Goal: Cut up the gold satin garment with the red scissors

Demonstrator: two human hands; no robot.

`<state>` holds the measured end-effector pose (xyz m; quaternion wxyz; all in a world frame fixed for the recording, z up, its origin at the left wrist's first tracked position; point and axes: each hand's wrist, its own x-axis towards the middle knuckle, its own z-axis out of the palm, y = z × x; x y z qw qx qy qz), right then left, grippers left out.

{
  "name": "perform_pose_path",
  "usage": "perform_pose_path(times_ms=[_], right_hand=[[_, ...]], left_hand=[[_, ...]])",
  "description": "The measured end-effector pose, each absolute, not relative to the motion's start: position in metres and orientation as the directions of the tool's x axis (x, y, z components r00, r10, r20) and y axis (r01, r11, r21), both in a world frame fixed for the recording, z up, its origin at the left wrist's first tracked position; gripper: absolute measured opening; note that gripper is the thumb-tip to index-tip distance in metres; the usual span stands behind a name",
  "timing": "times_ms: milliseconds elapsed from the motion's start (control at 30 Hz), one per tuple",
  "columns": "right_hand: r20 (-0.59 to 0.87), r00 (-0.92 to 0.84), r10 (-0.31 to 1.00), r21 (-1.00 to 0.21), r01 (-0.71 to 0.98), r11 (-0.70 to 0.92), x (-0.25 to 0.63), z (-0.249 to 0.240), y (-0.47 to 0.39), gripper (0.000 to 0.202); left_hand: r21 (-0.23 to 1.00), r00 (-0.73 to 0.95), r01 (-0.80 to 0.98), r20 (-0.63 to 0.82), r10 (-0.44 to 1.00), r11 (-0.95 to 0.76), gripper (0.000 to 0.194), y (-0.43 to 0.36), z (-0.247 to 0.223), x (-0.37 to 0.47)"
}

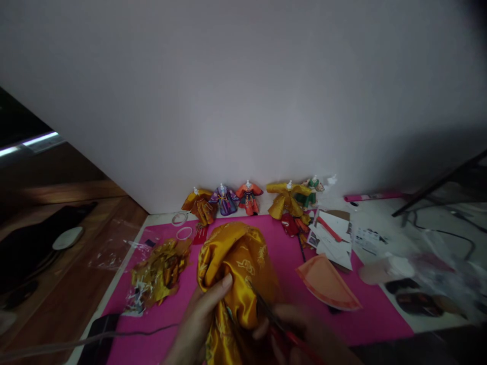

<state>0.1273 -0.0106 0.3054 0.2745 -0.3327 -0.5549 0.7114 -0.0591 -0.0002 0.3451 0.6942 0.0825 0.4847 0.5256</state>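
Note:
A bundle of shiny golden patterned fabric (243,253) is held up over the pink mat (182,284). My left hand (203,314) grips its lower left side, with the thumb lying on a fold. Scissors with red handles (279,324) are in my right hand (300,329), which is blurred. Their dark blades point up and left against the right side of the cloth. Whether the blades are parted is too unclear to tell. The lower part of the fabric hangs between my hands.
Small dressed doll forms (227,200) stand along the wall. Golden scraps (163,271) lie at left, near a cable. At right are a peach fan-shaped piece (329,284), papers (335,233), a bottle (384,268) and plastic bags.

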Motion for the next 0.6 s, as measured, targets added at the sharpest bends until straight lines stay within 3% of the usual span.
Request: perform_pose_path(times_ms=[300,600], right_hand=[[-0.186,-0.622,0.76,-0.967,-0.021,-0.254,0.128,0.298,-0.012,0.055],[-0.137,-0.617,0.775,-0.979,-0.036,-0.202,0.128,0.279,-0.013,0.058]], left_hand=[[0.588,0.093,-0.668,-0.542,0.835,0.456,0.033,0.004,0.352,-0.056],[0.65,0.017,-0.609,-0.563,0.826,0.455,0.03,0.0,0.353,-0.058]])
